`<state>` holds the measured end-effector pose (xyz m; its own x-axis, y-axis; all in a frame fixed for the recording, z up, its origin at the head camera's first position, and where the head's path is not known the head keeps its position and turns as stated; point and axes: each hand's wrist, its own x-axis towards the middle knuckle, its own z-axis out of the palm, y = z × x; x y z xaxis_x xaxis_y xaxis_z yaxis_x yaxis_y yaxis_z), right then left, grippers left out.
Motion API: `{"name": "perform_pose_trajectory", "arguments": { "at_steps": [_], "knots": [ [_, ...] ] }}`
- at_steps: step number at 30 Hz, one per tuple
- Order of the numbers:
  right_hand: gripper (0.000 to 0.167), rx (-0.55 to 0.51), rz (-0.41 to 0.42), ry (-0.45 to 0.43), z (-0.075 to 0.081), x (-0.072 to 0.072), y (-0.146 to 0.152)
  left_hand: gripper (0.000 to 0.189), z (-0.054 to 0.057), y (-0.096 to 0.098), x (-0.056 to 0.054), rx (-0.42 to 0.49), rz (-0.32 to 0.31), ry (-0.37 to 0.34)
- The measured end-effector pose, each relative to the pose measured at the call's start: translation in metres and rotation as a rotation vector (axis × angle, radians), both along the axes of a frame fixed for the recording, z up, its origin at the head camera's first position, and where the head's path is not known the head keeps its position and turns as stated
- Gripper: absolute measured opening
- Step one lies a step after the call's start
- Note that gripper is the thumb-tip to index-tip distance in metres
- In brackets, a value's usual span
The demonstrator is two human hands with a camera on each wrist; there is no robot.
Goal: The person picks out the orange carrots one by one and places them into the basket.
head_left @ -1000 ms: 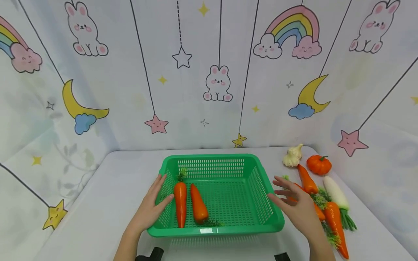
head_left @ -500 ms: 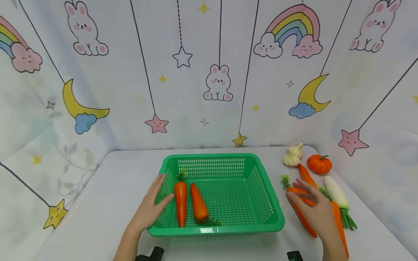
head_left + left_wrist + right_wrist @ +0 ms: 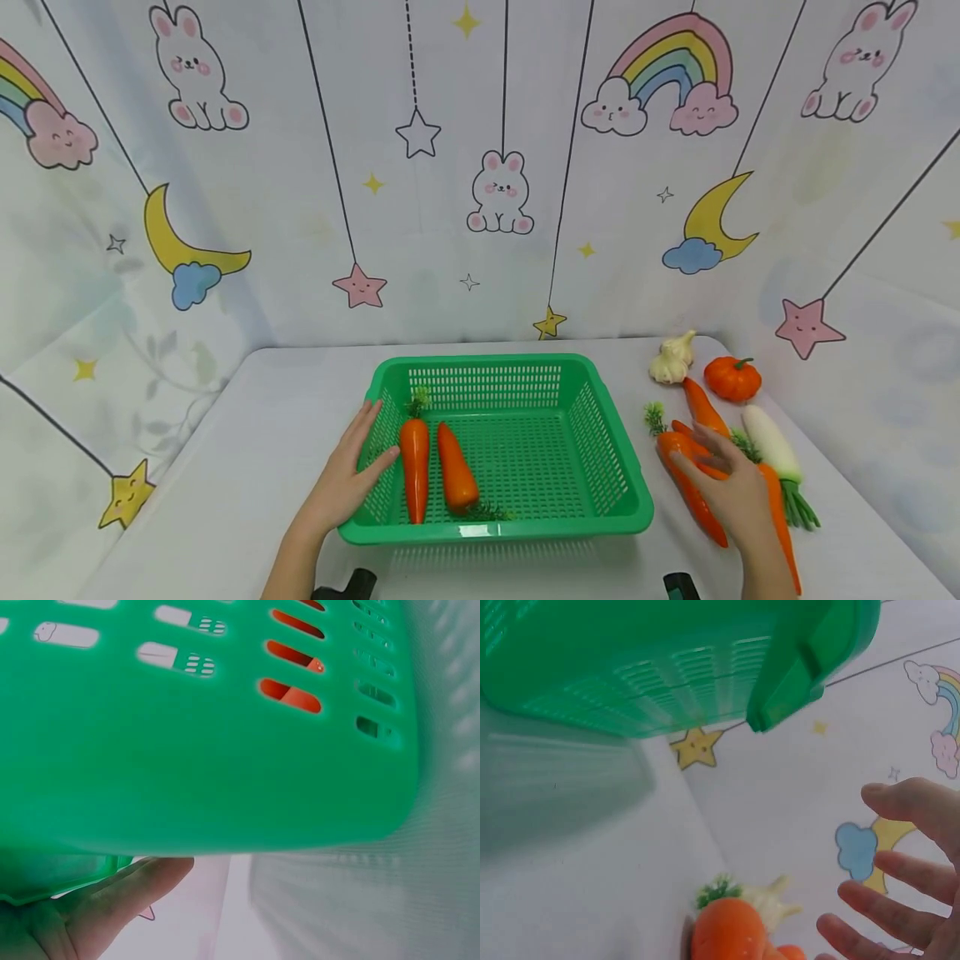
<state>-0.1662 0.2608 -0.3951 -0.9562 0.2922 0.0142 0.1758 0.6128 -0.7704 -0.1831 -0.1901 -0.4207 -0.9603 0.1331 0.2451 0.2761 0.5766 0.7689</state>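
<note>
A green plastic basket [image 3: 570,526] stands mid-table, with two orange carrots inside: one [image 3: 416,467] along the left wall, the other [image 3: 456,475] just right of it. My left hand [image 3: 337,487] rests against the basket's left side, its fingers straight. In the left wrist view, its thumb [image 3: 131,900] shows past the basket wall. To the right of the basket, my right hand [image 3: 731,492] is over a pile of carrots, nearest to a carrot [image 3: 697,504] with a leafy top. The right wrist view shows those fingers [image 3: 904,911] spread and apart from the carrot [image 3: 727,934].
Behind the right hand lie a garlic bulb [image 3: 671,360], a small orange pumpkin [image 3: 733,380], another carrot [image 3: 703,407] and a white radish [image 3: 772,442]. A patterned cloth [image 3: 435,208] hangs along the table's back edge. Black camera mounts [image 3: 354,585] show at the bottom.
My right hand has moved from beside the basket's right rim rightward over the carrot pile, then stayed nearly still. The left hand and the basket have not moved.
</note>
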Motion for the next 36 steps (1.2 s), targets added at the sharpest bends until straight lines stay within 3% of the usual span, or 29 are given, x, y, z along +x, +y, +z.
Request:
{"name": "perform_pose_trajectory", "arguments": {
  "at_steps": [7, 14, 21, 29, 36],
  "knots": [
    [0.087, 0.027, 0.011, -0.133, -0.008, -0.006, 0.012, 0.069, 0.0, 0.0, 0.0, -0.006, 0.005, -0.01],
    [0.102, 0.097, 0.101, -0.246, -0.012, -0.012, 0.018, 0.069, 0.0, 0.0, 0.0, -0.002, 0.003, -0.017],
    [0.105, 0.073, 0.192, -0.265, -0.014, -0.019, 0.02, 0.069, 0.0, 0.0, 0.0, 0.0, 0.003, -0.011],
    [0.095, 0.243, 0.339, -0.193, -0.022, -0.031, 0.023, 0.069, 0.0, -0.001, 0.0, -0.001, 0.006, -0.007],
    [0.098, 0.279, 0.377, -0.207, -0.027, -0.042, 0.024, 0.069, 0.001, 0.0, 0.001, 0.001, 0.004, -0.015]
  ]
}}
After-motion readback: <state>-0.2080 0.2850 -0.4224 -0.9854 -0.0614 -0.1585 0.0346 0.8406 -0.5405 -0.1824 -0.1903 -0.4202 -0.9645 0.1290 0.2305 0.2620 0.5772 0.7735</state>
